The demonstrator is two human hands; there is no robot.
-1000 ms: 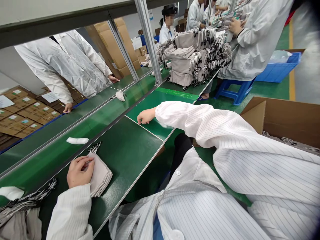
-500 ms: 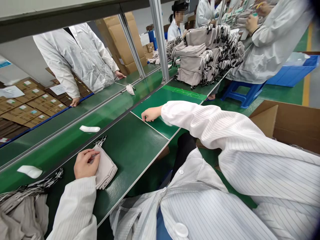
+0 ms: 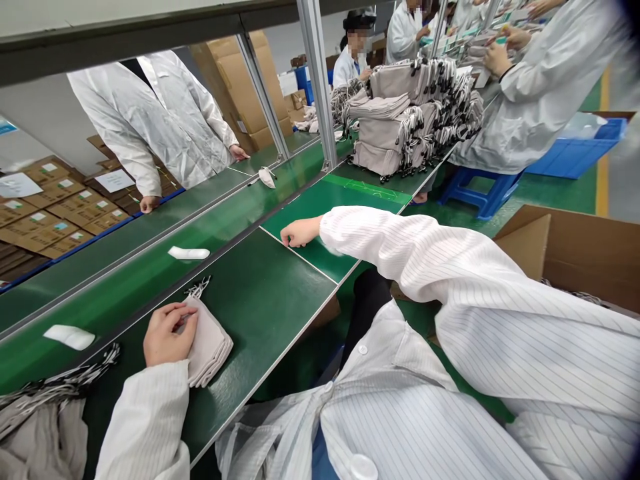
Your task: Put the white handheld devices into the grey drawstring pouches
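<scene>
Left hand [image 3: 167, 333] flat on pouches [image 3: 213, 343] | right hand [image 3: 299, 233] curled at seam [image 3: 313, 259] | bench [image 3: 260, 300] bare between

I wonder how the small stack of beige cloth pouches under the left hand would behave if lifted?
Probably floppy: the pouches are thin folded cloth with fanned edges, so they would likely sag and slide apart. They look light; the left hand rests flat on them.

A stack of folded beige pouches [image 3: 210, 343] is laid on the green bench [image 3: 265, 300]. A heap of pouches [image 3: 40, 427] is piled at its near left and a tall pile [image 3: 410, 113] at its far end. White pads [image 3: 189, 253] are borne on the adjoining belt [image 3: 125, 280].
</scene>
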